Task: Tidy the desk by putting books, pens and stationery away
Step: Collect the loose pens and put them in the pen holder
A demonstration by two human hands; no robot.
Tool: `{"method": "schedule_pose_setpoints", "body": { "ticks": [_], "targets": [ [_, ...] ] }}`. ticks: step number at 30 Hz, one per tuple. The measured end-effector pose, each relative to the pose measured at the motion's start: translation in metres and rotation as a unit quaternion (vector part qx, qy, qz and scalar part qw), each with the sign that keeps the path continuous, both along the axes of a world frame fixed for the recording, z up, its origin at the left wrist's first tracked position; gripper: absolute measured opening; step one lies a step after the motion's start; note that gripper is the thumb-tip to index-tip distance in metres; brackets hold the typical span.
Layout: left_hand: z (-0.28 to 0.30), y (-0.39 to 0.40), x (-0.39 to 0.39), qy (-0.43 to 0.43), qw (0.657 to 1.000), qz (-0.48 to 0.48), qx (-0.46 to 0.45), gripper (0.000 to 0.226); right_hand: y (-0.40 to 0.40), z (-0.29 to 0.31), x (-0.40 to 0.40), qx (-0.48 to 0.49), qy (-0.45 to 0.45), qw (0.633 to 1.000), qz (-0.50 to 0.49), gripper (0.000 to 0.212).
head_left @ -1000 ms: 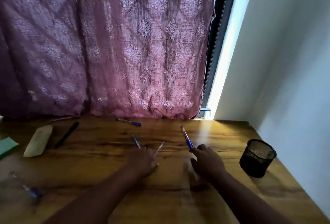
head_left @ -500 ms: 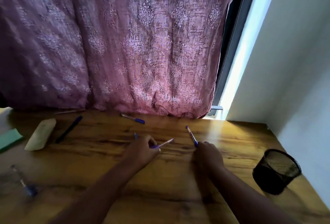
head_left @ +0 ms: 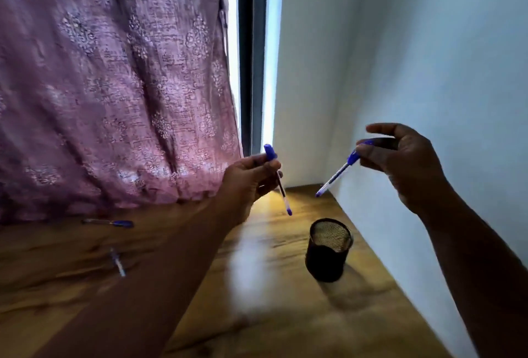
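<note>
Both hands, the left hand point(head_left: 245, 179) and right hand point(head_left: 408, 163), are each pinching a blue pen above the mesh pen cup point(head_left: 328, 250), likely needing tips lowered into its mouth next

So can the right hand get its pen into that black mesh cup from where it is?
Probably yes. The right hand holds its pen above the mesh cup, whose open top faces up with nothing over it. The left hand and its pen hang off to one side.
</note>
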State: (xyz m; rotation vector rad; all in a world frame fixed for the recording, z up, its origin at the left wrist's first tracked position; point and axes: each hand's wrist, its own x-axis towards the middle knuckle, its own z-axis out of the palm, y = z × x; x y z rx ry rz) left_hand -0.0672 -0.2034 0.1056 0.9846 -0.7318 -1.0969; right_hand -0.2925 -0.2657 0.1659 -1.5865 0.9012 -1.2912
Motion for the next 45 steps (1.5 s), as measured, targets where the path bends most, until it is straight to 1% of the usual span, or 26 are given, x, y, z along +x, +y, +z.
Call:
{"method": "schedule_pose_setpoints", "body": {
  "ticks": [3, 5, 8, 10, 13, 17, 21, 23, 25, 28, 29, 31, 33, 35, 37, 39, 40, 42, 44, 45],
  "targets": [
    [0.002, -0.033, -0.046, -0.039, 0.997, -0.065, -0.003, 0.015, -0.005, -0.003, -0.020, -0.030, 0.045, 0.998, -0.037, 0.018],
    [-0.006, -0.045, -0.062, -0.075, 0.993, -0.089, 0.010, 0.018, -0.010, -0.023, -0.020, -0.028, 0.086, 0.995, -0.046, 0.017],
    [-0.028, -0.057, -0.082, -0.148, 0.983, -0.107, 0.027, 0.021, -0.021, -0.063, -0.019, -0.016, 0.151, 0.987, -0.043, 0.020],
    [-0.046, -0.060, -0.088, -0.168, 0.979, -0.113, 0.032, 0.020, -0.025, -0.088, -0.014, -0.007, 0.180, 0.983, -0.033, 0.023],
    [-0.071, -0.063, -0.089, -0.202, 0.971, -0.113, 0.052, 0.016, -0.029, -0.117, -0.009, 0.006, 0.218, 0.976, -0.016, 0.020],
    [-0.091, -0.065, -0.088, -0.257, 0.959, -0.092, 0.078, 0.009, -0.039, -0.134, -0.013, 0.020, 0.235, 0.972, -0.017, 0.025],
    [-0.099, -0.067, -0.087, -0.280, 0.954, -0.053, 0.095, 0.008, -0.042, -0.142, -0.015, 0.031, 0.237, 0.971, -0.008, 0.018],
    [-0.100, -0.068, -0.086, -0.281, 0.953, -0.046, 0.102, 0.014, -0.043, -0.146, -0.016, 0.036, 0.239, 0.970, 0.003, 0.017],
    [-0.099, -0.065, -0.086, -0.278, 0.953, -0.053, 0.109, 0.023, -0.043, -0.149, -0.016, 0.043, 0.242, 0.969, 0.011, 0.020],
    [-0.094, -0.055, -0.082, -0.274, 0.952, -0.066, 0.120, 0.046, -0.036, -0.141, -0.010, 0.017, 0.246, 0.969, -0.013, 0.034],
    [-0.091, -0.050, -0.079, -0.272, 0.952, -0.067, 0.121, 0.049, -0.033, -0.134, -0.008, -0.004, 0.243, 0.970, -0.028, 0.037],
    [-0.084, -0.033, -0.063, -0.302, 0.944, -0.048, 0.120, 0.044, -0.026, -0.115, 0.002, -0.046, 0.210, 0.976, -0.044, 0.036],
    [-0.077, -0.006, -0.036, -0.374, 0.919, -0.029, 0.118, 0.032, -0.017, -0.095, 0.018, -0.074, 0.161, 0.984, -0.036, 0.030],
    [-0.073, 0.026, 0.000, -0.452, 0.882, -0.026, 0.131, 0.023, -0.009, -0.081, 0.041, -0.087, 0.125, 0.988, -0.008, 0.026],
    [-0.074, 0.062, 0.044, -0.513, 0.841, -0.027, 0.171, 0.026, 0.002, -0.075, 0.072, -0.088, 0.105, 0.990, 0.036, 0.022],
    [-0.076, 0.097, 0.088, -0.579, 0.784, -0.019, 0.223, 0.034, 0.013, -0.078, 0.107, -0.101, 0.105, 0.986, 0.076, 0.020],
    [-0.076, 0.115, 0.109, -0.605, 0.759, -0.009, 0.241, 0.034, 0.021, -0.081, 0.128, -0.110, 0.114, 0.983, 0.093, 0.019],
    [-0.076, 0.148, 0.147, -0.632, 0.727, -0.009, 0.267, 0.032, 0.034, -0.095, 0.171, -0.122, 0.165, 0.970, 0.127, 0.017],
    [-0.080, 0.170, 0.178, -0.664, 0.696, -0.030, 0.273, 0.029, 0.047, -0.111, 0.213, -0.118, 0.226, 0.951, 0.175, 0.019],
    [-0.085, 0.177, 0.192, -0.683, 0.681, -0.040, 0.259, 0.029, 0.052, -0.120, 0.234, -0.121, 0.255, 0.938, 0.201, 0.021]
  ]
}}
